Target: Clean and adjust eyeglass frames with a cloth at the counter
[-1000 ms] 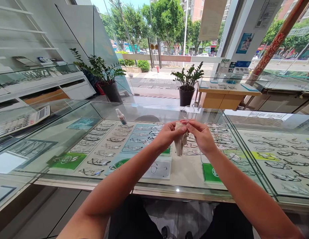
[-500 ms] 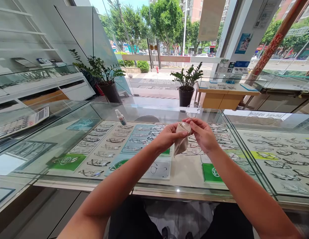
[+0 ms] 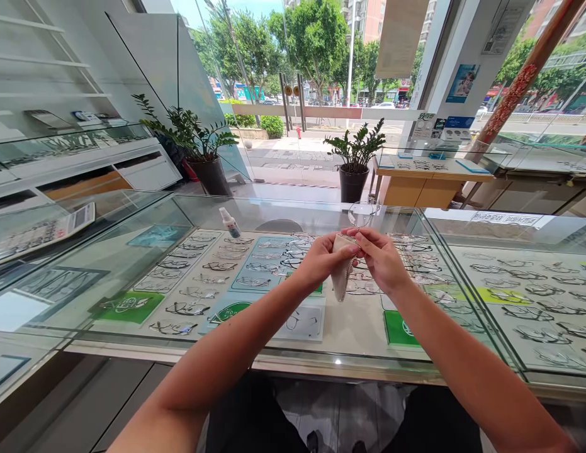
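Left hand (image 3: pixel 326 257) pinches beige cloth (image 3: pixel 340 280); right hand (image 3: pixel 381 259) grips eyeglasses (image 3: pixel 360 215), round side jutting clear beyond fingertips, likely for steadiness without smudging.

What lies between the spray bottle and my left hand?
Head view: eyeglass frames, some on a blue tray, seen through the glass countertop between the spray bottle and your left hand.

In the middle of the frame, the left hand (image 3: pixel 323 255), right hand (image 3: pixel 381 259) and pale cloth (image 3: pixel 340 283) hide much of the glasses (image 3: pixel 361 215). The left edge cuts off the calculator (image 3: pixel 47 234); left of centre, the print on the spray bottle (image 3: pixel 230 223) is too small to read.
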`<state>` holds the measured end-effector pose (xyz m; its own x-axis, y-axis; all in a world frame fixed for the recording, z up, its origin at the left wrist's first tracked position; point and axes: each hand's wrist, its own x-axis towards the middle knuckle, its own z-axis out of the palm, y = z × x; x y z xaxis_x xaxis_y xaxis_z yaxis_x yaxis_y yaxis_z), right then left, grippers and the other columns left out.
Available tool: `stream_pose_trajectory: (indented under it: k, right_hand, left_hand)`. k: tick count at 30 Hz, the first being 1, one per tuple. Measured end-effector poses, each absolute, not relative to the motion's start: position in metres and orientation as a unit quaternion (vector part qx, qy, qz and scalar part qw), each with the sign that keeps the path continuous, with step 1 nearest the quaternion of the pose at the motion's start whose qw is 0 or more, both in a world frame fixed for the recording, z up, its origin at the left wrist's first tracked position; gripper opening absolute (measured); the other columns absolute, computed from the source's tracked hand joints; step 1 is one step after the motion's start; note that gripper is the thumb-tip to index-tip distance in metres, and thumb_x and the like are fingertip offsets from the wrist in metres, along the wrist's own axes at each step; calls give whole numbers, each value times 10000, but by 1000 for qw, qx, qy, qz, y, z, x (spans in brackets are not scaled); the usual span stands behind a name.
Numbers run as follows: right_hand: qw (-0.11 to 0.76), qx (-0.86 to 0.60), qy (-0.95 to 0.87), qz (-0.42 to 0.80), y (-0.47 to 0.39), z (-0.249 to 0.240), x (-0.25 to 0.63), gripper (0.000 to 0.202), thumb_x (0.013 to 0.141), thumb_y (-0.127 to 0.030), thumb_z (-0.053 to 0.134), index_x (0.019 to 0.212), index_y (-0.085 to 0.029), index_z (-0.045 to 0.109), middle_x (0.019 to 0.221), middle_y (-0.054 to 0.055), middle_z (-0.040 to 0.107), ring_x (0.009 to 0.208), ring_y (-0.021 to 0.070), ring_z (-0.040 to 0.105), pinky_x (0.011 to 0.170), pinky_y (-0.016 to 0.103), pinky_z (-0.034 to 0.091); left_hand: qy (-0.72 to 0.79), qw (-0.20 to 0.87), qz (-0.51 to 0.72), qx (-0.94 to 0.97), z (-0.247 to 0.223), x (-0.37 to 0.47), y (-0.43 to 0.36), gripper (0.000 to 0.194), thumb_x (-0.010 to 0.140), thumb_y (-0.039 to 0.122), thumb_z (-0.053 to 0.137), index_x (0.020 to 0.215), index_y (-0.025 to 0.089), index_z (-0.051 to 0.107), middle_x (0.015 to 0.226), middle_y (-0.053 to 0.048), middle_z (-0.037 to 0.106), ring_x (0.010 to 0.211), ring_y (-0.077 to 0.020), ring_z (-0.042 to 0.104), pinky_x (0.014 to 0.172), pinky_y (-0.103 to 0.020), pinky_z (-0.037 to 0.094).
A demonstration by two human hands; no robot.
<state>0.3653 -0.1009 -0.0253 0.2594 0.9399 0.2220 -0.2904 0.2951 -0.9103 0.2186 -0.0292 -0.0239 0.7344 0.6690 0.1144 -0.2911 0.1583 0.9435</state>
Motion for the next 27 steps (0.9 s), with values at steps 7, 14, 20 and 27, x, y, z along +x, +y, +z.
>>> stream_pose_trajectory:
  k: [7, 14, 20, 27]
  right_hand:
    - [673, -388, -488, 397, -106, -24, 363, 224, 932, -469, 795, 1096, -353, 895, 1245, 34, 835, 1098, 265, 688, 859, 406, 565]
    - [690, -404, -439, 409, -105, -22, 365, 255, 869, -492, 841, 1030, -305, 909, 997, 47, 836, 684, 172, 526, 635, 383, 540]
    - [696, -409, -390, 442, -100, -21, 372, 221, 805, -472, 886, 910, -278, 900, 1111, 66, 856, 697, 158, 555, 556, 315, 477]
    - [697, -415, -377, 448, -99, -21, 375, 263, 800, -498, 885, 909, -259, 883, 1105, 75, 856, 832, 207, 687, 561, 298, 462]
  left_hand:
    - [178, 724, 363, 560, -22, 219, -28, 533, 755, 589, 950, 961, 151, 728, 727, -17, 728, 609, -110, 632, 614, -242, 529]
    - [144, 712, 332, 602, -18, 218, -26, 571, 846, 701, 828, 869, 134, 761, 768, -64, 755, 673, -157, 694, 658, -272, 558]
    - [118, 744, 286, 592, -25, 215, -20, 550, 873, 609, 857, 1152, 141, 782, 910, -94, 801, 874, -229, 778, 778, -310, 590]
    - [106, 737, 257, 616, -25, 210, -16, 529, 850, 452, 921, 1258, 152, 769, 1027, -109, 820, 911, -196, 767, 817, -275, 574]
